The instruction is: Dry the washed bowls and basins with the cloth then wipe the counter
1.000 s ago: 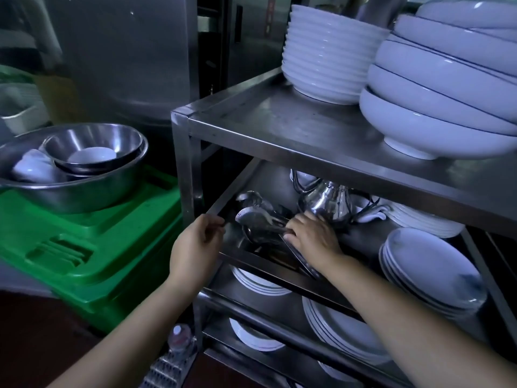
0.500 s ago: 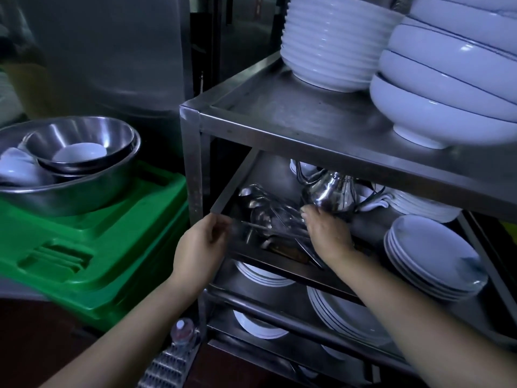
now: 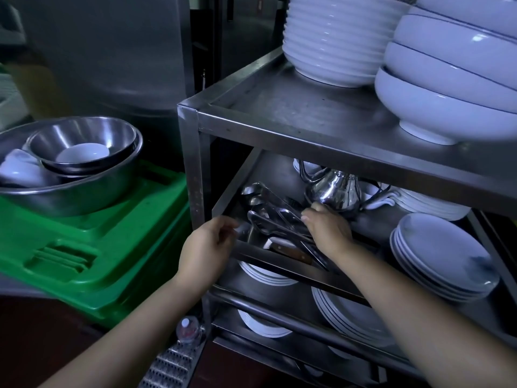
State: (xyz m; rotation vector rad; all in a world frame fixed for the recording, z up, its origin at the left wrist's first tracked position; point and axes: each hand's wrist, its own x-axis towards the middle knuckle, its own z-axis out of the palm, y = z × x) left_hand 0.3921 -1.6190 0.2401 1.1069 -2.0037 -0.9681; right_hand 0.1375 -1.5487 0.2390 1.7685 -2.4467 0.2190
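Note:
Two nested steel basins point(image 3: 70, 197) sit at the left on a green crate point(image 3: 98, 247); the inner basin point(image 3: 84, 135) holds a white bowl point(image 3: 84, 154), and more white bowls point(image 3: 19, 169) lie beside it. No cloth is in view. Both hands reach into the middle shelf of a steel rack point(image 3: 279, 107). My left hand point(image 3: 208, 247) curls its fingers on the front-left corner of a utensil tray point(image 3: 251, 256). My right hand point(image 3: 327, 231) lies palm down on the steel ladles point(image 3: 268, 217) in that tray, fingers curled over their handles.
White bowl stacks point(image 3: 333, 37) and large bowls point(image 3: 447, 79) fill the rack top. A steel teapot point(image 3: 335, 191) stands behind my right hand, with plates point(image 3: 442, 253) to the right and more below. A wooden-handled knife point(image 3: 291, 252) lies in the tray. A bottle point(image 3: 188, 330) and grater point(image 3: 173, 368) are near the floor.
My right hand slid back and right along the ladle handles toward the teapot. The left hand stayed at the tray corner. The view moved closer to the rack.

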